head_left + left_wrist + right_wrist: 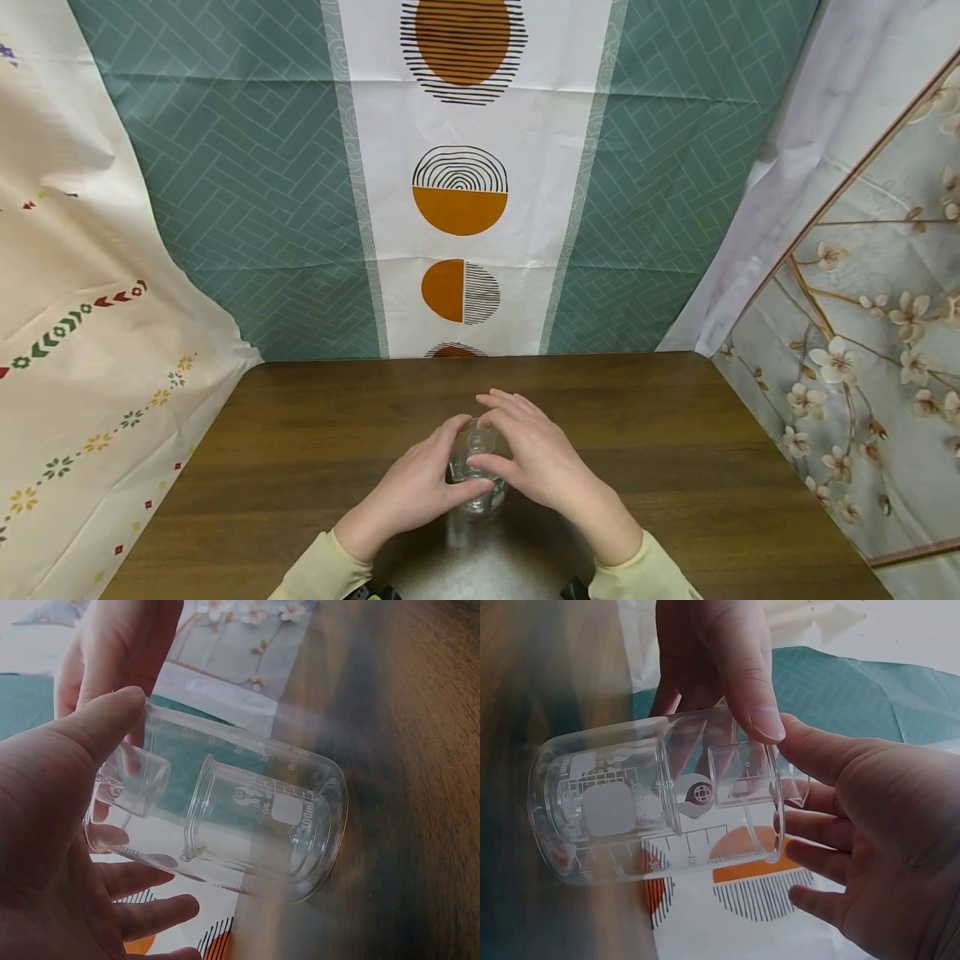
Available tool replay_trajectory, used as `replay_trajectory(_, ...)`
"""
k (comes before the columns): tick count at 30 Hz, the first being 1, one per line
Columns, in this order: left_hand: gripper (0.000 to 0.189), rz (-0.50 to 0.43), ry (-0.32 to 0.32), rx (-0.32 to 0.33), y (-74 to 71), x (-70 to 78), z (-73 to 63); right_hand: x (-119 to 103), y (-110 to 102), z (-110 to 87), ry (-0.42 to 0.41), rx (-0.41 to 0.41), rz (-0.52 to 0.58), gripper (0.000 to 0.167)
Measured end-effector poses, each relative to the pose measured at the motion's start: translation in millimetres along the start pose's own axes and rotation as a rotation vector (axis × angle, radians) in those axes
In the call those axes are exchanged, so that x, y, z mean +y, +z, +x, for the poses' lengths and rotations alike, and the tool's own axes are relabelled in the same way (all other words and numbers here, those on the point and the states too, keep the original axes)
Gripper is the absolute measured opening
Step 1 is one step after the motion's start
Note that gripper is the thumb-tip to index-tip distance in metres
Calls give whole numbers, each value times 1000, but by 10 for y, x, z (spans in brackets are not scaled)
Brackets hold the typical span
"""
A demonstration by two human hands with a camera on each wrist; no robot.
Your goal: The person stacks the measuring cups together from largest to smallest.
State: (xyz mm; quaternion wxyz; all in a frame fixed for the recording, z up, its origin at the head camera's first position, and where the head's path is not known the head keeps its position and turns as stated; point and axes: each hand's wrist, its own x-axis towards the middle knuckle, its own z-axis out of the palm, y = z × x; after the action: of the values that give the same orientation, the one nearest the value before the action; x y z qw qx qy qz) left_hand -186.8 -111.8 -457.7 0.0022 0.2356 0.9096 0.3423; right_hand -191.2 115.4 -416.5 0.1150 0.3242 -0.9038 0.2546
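A large clear glass beaker (491, 500) stands upright on the table in front of me. Inside it, at the bottom, sits a medium beaker (286, 810) with a white label patch and printed scale. A small clear beaker (741, 780) is partly inside the large one's mouth, its rim end sticking out. My left hand (416, 483) curves round the large beaker's upper part, thumb at its rim and the other fingers spread along the far side. My right hand (536, 454) holds the small beaker by its top between thumb and fingers; glass reflections blur the exact contact.
The brown wooden table (315, 417) reaches back to a green and white patterned cloth (285, 167). A cream cloth (97, 400) hangs at the left and a flowered one (847, 400) at the right.
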Motion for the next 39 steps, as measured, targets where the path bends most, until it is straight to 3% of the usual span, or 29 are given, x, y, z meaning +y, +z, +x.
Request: replay_trajectory(39, 97, -5, 12, 4, -13, -3, -7, 23, 73, 58, 96, -115, 2, 30)
